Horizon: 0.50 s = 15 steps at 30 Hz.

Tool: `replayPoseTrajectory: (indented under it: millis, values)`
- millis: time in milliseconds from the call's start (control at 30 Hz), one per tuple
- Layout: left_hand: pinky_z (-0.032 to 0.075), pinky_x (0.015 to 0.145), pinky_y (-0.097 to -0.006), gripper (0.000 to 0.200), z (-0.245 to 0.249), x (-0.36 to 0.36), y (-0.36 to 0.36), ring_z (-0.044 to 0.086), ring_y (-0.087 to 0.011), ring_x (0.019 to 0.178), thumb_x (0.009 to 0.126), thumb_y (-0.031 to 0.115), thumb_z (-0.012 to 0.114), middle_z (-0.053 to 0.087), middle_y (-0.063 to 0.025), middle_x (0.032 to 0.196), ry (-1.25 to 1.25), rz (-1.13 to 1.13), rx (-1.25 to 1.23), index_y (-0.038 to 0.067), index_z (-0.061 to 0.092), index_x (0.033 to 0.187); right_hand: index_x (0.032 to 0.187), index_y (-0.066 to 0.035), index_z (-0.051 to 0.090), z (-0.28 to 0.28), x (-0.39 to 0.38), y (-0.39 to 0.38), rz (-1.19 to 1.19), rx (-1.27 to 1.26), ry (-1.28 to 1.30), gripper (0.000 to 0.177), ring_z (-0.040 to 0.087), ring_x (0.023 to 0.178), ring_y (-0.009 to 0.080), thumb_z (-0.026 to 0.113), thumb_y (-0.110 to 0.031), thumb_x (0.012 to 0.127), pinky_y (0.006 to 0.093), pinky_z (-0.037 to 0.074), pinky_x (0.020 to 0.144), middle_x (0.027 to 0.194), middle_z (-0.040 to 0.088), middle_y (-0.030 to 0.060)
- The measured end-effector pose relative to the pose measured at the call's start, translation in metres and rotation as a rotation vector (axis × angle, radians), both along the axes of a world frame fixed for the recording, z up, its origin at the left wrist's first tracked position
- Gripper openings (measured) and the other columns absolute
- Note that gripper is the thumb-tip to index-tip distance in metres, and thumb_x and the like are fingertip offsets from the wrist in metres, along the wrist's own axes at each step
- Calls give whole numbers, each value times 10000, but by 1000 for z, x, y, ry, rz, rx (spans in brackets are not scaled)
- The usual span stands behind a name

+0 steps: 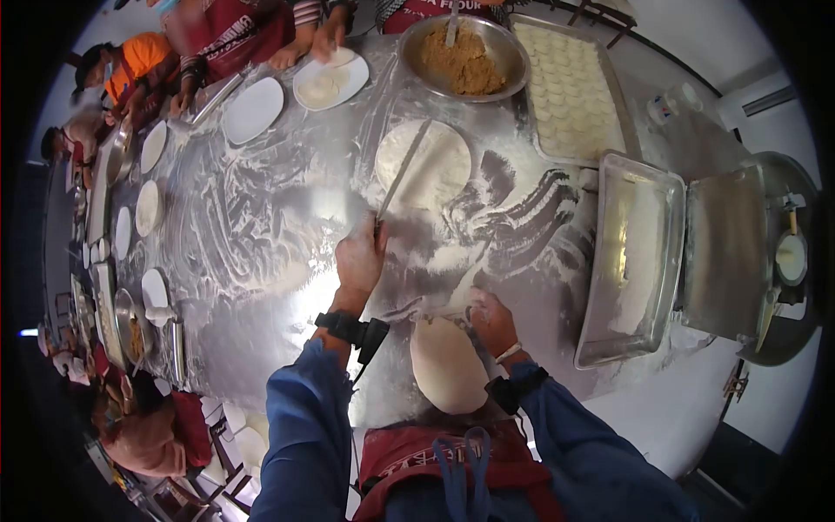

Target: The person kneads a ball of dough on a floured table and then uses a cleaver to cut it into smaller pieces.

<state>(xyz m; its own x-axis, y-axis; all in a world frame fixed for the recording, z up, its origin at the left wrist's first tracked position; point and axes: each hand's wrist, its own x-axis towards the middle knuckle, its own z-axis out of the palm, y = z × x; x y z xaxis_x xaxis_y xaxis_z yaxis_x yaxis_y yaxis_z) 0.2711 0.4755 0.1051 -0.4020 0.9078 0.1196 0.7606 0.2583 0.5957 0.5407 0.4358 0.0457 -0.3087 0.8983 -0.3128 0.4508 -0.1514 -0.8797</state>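
My left hand (pixel 359 264) is closed around the handle of a long, narrow knife (pixel 404 170). Its blade points away from me, over a pale, flour-dusted round disc (pixel 448 165). Close to my body lies a large smooth lump of dough (pixel 448 370), its far end uneven. At that far end is my right hand (pixel 492 320), fingers curled, with a pale streak or strip beside the fingertips; what they pinch, I cannot tell. Both hands are over the floury metal table (pixel 287 335).
A bowl of brown filling (pixel 465 56) with a utensil stands at the far side. Right of it is a tray of dough pieces (pixel 570 96), then a floury metal tray (pixel 639 252). White plates (pixel 254 111) line the far left, where other people work; a person's hand (pixel 330 39) is over one plate.
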Motion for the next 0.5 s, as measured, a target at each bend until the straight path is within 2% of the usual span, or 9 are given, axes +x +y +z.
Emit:
replayPoseTrajectory:
  millis: [67,133,200,267,333,367,433,500]
  values:
    - [464,539,-433,156,0,-1,-24,600,-374,627,879,178,570,586,-189,667,-48,48,43,33,522,908,1102,-5,586,-21,4,-3,320,-42,147,296,627,899,299,508,-146,854,354,484,824,997,642,172]
    - [449,525,-412,150,4,-5,-57,592,-353,583,882,159,571,582,-177,654,-118,83,-74,21,512,891,1097,-36,601,-38,-6,21,670,16,-205,281,595,976,342,500,-170,871,378,461,854,1033,625,200]
    - [442,521,-410,149,1,-8,-95,583,-347,566,883,151,569,573,-175,642,-160,118,-120,17,506,887,1099,-29,595,-59,-18,43,231,-164,117,278,604,965,326,511,-165,873,371,466,835,1042,627,194]
    - [434,517,-407,147,-4,-8,-132,574,-342,549,884,144,567,564,-173,629,-205,152,-158,13,500,882,1113,-34,592,-52,-34,88,38,218,119,285,620,959,294,528,-152,862,361,475,818,1053,633,186]
    - [433,522,-411,149,-8,-7,-165,570,-343,553,883,133,568,558,-176,632,-253,237,-205,6,492,872,1133,-45,589,-15,-40,115,-89,302,86,294,629,953,295,532,-138,859,350,485,809,1061,638,181]
    - [433,522,-411,149,-7,-4,-177,570,-343,553,883,133,568,558,-176,632,-257,238,-210,6,492,872,1133,-45,589,-8,-37,110,-87,297,81,294,629,953,295,532,-138,859,350,485,809,1061,638,181]
    - [438,538,-411,146,-7,-1,-196,575,-354,578,883,133,564,565,-188,658,-214,348,-260,3,497,875,1151,-53,582,2,-31,95,106,294,-22,312,640,906,305,535,-157,861,351,494,793,1013,653,173]
    - [440,543,-411,142,-12,0,-213,576,-358,587,882,132,564,568,-187,665,-201,372,-248,4,502,881,1145,-64,589,-29,-22,54,344,74,204,314,617,935,315,539,-162,851,356,479,830,1032,639,164]
